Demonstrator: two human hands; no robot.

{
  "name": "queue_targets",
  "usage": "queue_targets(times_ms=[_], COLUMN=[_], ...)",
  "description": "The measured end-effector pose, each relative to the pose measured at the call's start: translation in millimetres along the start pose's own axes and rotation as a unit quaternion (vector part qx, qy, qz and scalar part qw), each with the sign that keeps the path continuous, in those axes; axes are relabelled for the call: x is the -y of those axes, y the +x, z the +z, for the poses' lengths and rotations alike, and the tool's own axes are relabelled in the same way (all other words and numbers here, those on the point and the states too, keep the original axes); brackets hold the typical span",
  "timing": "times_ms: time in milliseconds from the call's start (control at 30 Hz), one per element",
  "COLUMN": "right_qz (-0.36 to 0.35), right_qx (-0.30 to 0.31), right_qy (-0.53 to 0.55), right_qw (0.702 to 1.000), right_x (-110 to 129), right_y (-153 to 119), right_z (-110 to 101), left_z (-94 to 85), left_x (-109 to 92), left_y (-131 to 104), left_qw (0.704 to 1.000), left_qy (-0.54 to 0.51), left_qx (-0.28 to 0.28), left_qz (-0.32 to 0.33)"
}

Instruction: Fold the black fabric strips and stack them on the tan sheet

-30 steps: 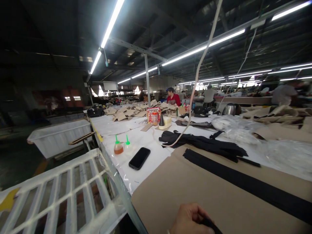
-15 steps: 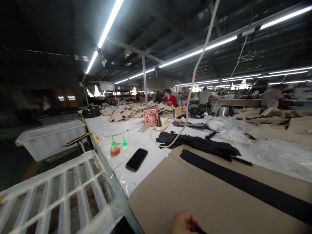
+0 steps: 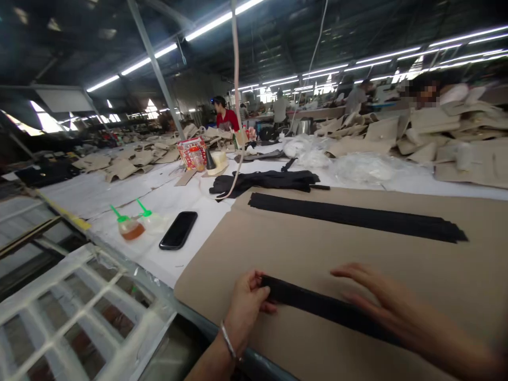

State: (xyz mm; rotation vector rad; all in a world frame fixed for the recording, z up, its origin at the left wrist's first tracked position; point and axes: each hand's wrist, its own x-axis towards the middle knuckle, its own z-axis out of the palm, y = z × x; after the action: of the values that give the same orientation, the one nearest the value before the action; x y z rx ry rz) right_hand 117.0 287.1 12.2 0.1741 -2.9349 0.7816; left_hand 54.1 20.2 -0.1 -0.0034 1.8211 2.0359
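My left hand (image 3: 250, 299), with a bangle at the wrist, pinches the left end of a black fabric strip (image 3: 313, 302). This strip lies over a tan sheet (image 3: 222, 248) on the table. My right hand (image 3: 384, 299) is slightly blurred, its fingers stretched out over the strip's right part; whether they touch it I cannot tell. The strip's far right end is hidden by that hand and forearm. Beyond it, a flat stack of black strips (image 3: 349, 216) lies across the sheet. A loose bundle of black strips (image 3: 270, 181) rests at the sheet's back edge.
Left of the sheet are a black phone (image 3: 178, 230) and two green-tipped bottles (image 3: 130, 228). A pale hose (image 3: 237, 69) hangs onto the table. A white slatted crate (image 3: 59, 317) stands beside the table's left edge. Tan pieces (image 3: 428, 127) and clear plastic (image 3: 369, 166) lie behind; co-workers sit further back.
The view has turned right and downward. My left hand has come further into sight, at the strip's end. My right hand has entered from the right, and the near strip now shows.
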Motion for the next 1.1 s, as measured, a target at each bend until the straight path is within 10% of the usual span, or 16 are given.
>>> queue_targets(times_ms=[300, 467, 600, 1100], right_qz=[-0.015, -0.025, -0.044, -0.108], right_qx=[0.102, 0.102, 0.110, 0.103], right_qy=[0.035, 0.031, 0.040, 0.072], right_qw=[0.994, 0.994, 0.992, 0.986], right_x=[80.0, 75.4, 77.8, 73.4], right_y=[67.7, 68.6, 76.1, 79.2], right_z=[64.6, 68.0, 71.0, 81.2], left_z=[-16.5, -27.0, -29.0, -52.6], left_x=[8.0, 17.4, 24.6, 18.8], left_y=[2.0, -9.0, -15.1, -10.8], left_qw=[0.976, 0.812, 0.729, 0.669], left_qy=[0.160, 0.464, 0.568, 0.616], left_qx=[-0.111, -0.047, 0.036, 0.043], left_qz=[0.101, 0.352, 0.382, 0.414])
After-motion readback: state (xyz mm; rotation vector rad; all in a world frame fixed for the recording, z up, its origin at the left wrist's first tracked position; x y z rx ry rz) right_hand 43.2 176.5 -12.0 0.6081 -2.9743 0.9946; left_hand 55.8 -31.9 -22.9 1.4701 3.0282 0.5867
